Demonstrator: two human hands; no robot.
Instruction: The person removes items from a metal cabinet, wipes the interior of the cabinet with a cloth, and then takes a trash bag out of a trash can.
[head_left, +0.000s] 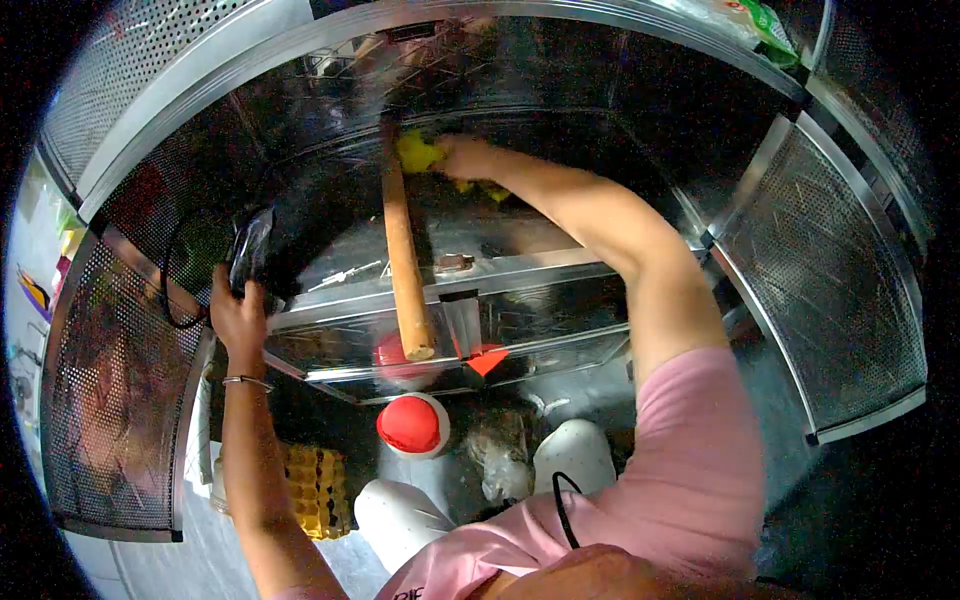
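Deep inside a metal cabinet, my right hand [468,160] is closed on a yellow cloth [420,151], pressed near the shelf's back part. My left hand [239,312] grips the lower end of a shiny black object [252,245] at the left side of the opening; its kind is unclear. A black cord [168,275] loops beside it. Between my hands, a long wooden rod [402,255] lies across the shelf, its near end jutting past the front edge. Small pale sticks [345,274] and a small brown item [453,262] lie near that edge.
Perforated cabinet doors stand open at left [110,400] and right [850,290]. Below are a white container with a red top [412,425], a plastic bag [503,470] and yellow egg trays [315,490]. A red triangular piece [485,360] shows at the lower ledge.
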